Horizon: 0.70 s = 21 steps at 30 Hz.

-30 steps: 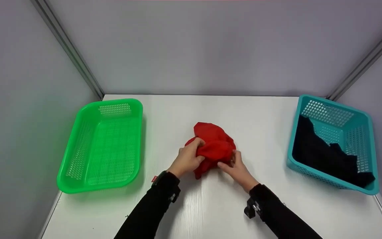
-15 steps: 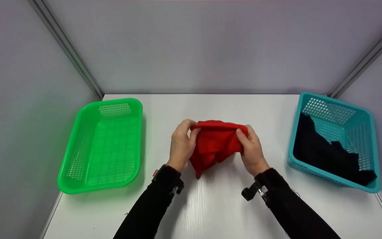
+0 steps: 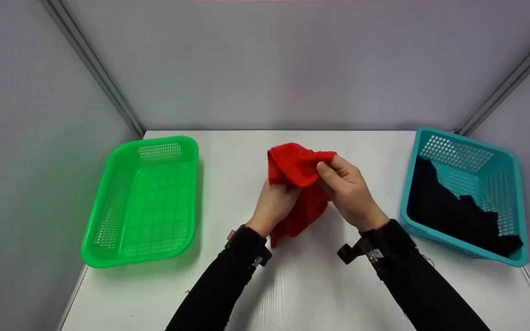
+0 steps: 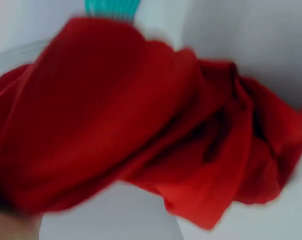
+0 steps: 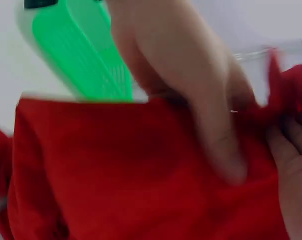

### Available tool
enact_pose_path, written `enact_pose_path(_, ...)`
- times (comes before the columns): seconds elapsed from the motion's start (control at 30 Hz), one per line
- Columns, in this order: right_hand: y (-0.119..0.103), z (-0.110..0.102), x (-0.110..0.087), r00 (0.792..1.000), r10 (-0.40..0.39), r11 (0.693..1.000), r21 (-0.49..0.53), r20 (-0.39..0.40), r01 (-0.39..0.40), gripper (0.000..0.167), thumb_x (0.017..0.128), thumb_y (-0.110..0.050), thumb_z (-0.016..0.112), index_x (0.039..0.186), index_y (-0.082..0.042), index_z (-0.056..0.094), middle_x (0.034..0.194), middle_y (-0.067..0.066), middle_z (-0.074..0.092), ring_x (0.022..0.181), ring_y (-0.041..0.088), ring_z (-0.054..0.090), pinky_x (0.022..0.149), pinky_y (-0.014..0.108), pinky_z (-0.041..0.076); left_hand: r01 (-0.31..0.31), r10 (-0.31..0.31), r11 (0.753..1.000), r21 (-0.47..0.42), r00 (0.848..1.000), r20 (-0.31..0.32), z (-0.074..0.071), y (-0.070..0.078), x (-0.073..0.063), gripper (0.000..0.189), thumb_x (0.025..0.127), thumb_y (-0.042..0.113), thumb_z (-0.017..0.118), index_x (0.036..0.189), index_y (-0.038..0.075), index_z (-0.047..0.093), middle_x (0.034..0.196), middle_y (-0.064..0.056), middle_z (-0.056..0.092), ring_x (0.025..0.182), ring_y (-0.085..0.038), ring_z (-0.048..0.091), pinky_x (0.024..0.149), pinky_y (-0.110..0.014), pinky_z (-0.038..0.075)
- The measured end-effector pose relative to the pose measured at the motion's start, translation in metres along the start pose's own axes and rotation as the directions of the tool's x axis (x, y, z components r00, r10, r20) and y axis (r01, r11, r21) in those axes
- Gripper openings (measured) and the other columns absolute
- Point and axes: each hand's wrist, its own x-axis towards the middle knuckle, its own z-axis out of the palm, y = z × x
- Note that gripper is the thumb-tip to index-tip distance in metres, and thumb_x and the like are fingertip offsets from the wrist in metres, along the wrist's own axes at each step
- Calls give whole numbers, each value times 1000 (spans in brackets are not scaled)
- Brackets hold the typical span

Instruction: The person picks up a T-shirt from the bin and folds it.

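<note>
A crumpled red cloth is held up over the middle of the white table, its lower end hanging toward the front. My right hand pinches its upper right edge between thumb and fingers. Lower down on the left, my left hand reaches into the folds, with its fingertips hidden there. The right wrist view has the left hand's thumb lying over the red cloth while the other fingers go behind it. Bunched folds of the red cloth fill most of the left wrist view.
A green plastic basket stands at the left of the white table. On the right, a teal basket contains black fabric. Grey panels enclose the back and sides.
Both hands have raised the red cloth from a heap on the table. Since half a second ago, my left hand has moved from the upper left edge down into the folds.
</note>
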Motion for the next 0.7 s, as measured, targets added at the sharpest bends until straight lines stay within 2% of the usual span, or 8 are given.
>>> enact_pose_path(0.07, -1, -2, 1, 999, -48, 994, -100, -4, 48, 37, 108, -9, 53, 143, -1, 58, 140, 11, 63, 131, 27, 59, 111, 39, 46, 54, -62, 991, -126, 996, -66, -4, 3, 4, 22, 100, 18, 66, 111, -1, 66, 101, -8, 67, 92, -17, 60, 88, -34, 52)
enact_pose_path(0.13, 4, -7, 3, 997, -71, 978, -196, -21, 66, 52, 105, -6, 59, 155, -4, 45, 156, 8, 50, 146, 23, 45, 121, 42, 34, 99, -126, 948, -304, 989, -72, -11, 5, 8, 22, 102, 19, 63, 109, -1, 66, 99, -6, 66, 90, -15, 58, 86, -32, 50)
enact_pose_path(0.23, 20, -20, 6, 999, 20, 954, -298, -47, -33, 86, 98, -9, 70, 167, -22, 20, 171, -3, 24, 157, 11, 21, 127, 45, 15, 156, -156, 863, -481, 987, 41, -20, 10, 9, 25, 103, 23, 63, 116, 1, 63, 102, -4, 65, 96, -13, 60, 89, -30, 50)
enact_pose_path(0.3, 32, -31, 5, 986, 161, 941, -292, -50, -169, 95, 94, -11, 76, 167, -26, 16, 168, -3, 28, 153, 11, 26, 125, 46, 18, 173, -120, 837, -519, 984, 135, -24, 12, 9, 27, 104, 21, 63, 123, 2, 63, 107, -5, 67, 100, -15, 63, 92, -31, 51)
enact_pose_path(0.4, 45, -43, 1, 929, 366, 879, -309, -51, -363, 72, 94, -14, 76, 157, -14, 41, 146, 3, 56, 130, 15, 54, 111, 40, 41, 176, -80, 833, -525, 977, 200, -27, 14, 10, 28, 105, 19, 61, 128, 3, 61, 111, -6, 66, 100, -17, 63, 88, -31, 51)
enact_pose_path(0.47, 48, -49, -2, 904, 419, 843, -334, -84, -422, 43, 98, -17, 72, 137, -5, 60, 119, 6, 68, 105, 19, 63, 91, 34, 52, 172, -91, 836, -521, 980, 177, -28, 14, 12, 26, 106, 18, 59, 127, 4, 61, 109, -5, 64, 97, -17, 62, 84, -30, 51)
enact_pose_path(0.57, 47, -51, -3, 916, 352, 816, -416, -192, -401, 23, 103, -21, 64, 116, -3, 68, 101, 5, 67, 87, 20, 60, 68, 29, 51, 166, -128, 833, -528, 986, 108, -28, 9, 15, 24, 106, 22, 60, 124, 5, 59, 104, -5, 62, 93, -17, 59, 79, -29, 49)
enact_pose_path(0.7, 38, -45, 0, 920, 141, 799, -507, -365, -323, 16, 104, -18, 59, 106, -6, 69, 97, 6, 66, 86, 19, 55, 70, 28, 47, 172, -118, 826, -537, 984, 133, -24, -1, 13, 38, 103, 25, 67, 134, 10, 52, 115, -7, 63, 105, -19, 60, 89, -33, 51)
